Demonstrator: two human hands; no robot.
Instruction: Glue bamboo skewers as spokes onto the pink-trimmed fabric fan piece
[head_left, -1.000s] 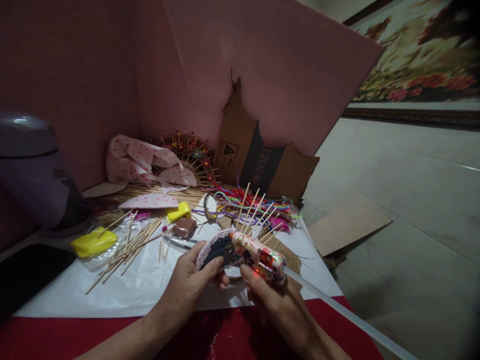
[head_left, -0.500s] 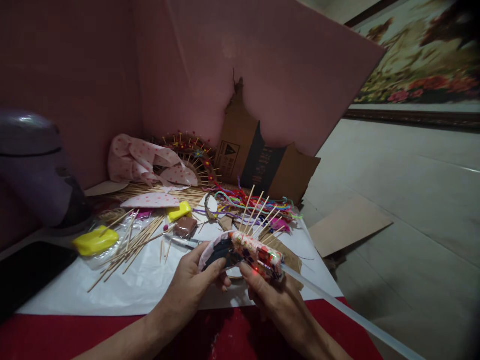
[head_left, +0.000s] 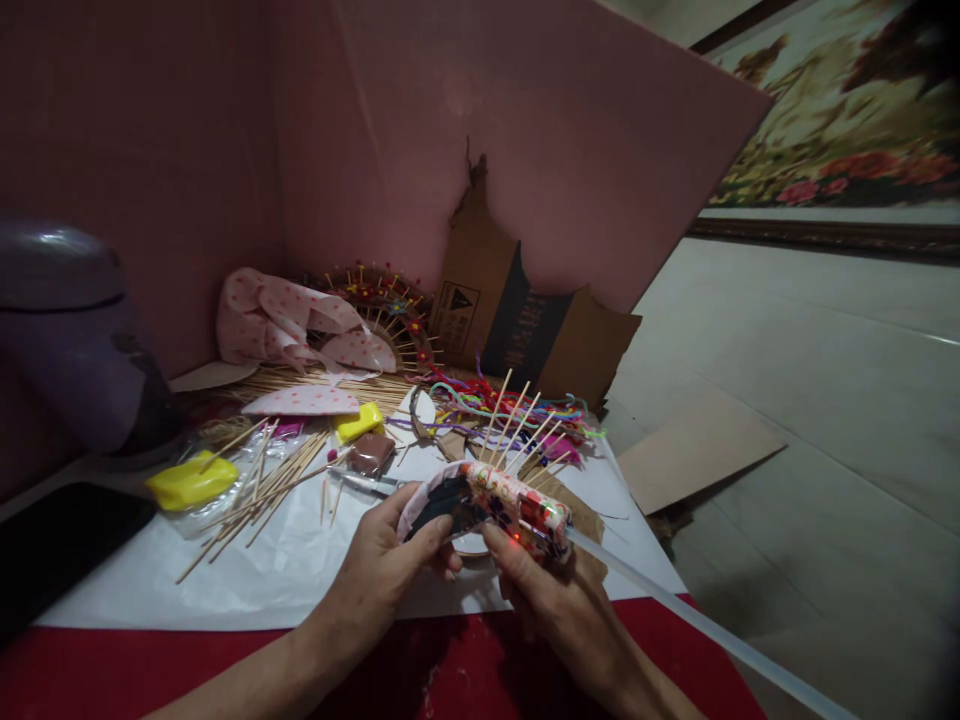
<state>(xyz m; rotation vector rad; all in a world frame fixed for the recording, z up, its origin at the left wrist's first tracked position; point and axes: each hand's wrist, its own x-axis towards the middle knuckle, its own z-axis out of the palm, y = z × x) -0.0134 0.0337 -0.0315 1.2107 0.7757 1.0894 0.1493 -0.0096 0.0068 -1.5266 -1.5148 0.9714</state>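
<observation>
My left hand (head_left: 394,555) pinches a curved band (head_left: 421,508), pale outside and dark on its inner face, with the thumb on the dark side. Thin wooden sticks (head_left: 517,425) fan upward behind it; the glue gun hides where they join. My right hand (head_left: 536,580) is wrapped round a flower-patterned hot glue gun (head_left: 536,505), whose small red light glows. From its back end a long translucent glue stick (head_left: 697,620) runs down to the right. The gun's nozzle sits close to the band's inner face; whether it touches cannot be made out.
Loose sticks (head_left: 281,480), a yellow clay pack (head_left: 191,483), a brown clay pack (head_left: 371,455) and coloured pipe cleaners (head_left: 510,400) lie on white paper (head_left: 285,570). Behind stand torn cardboard (head_left: 480,290) and a decorated fan-shaped piece (head_left: 409,325). A black phone-like slab (head_left: 75,540) lies left.
The glue gun has shifted very slightly to the right, with its glue stick. My left hand and the band have hardly moved.
</observation>
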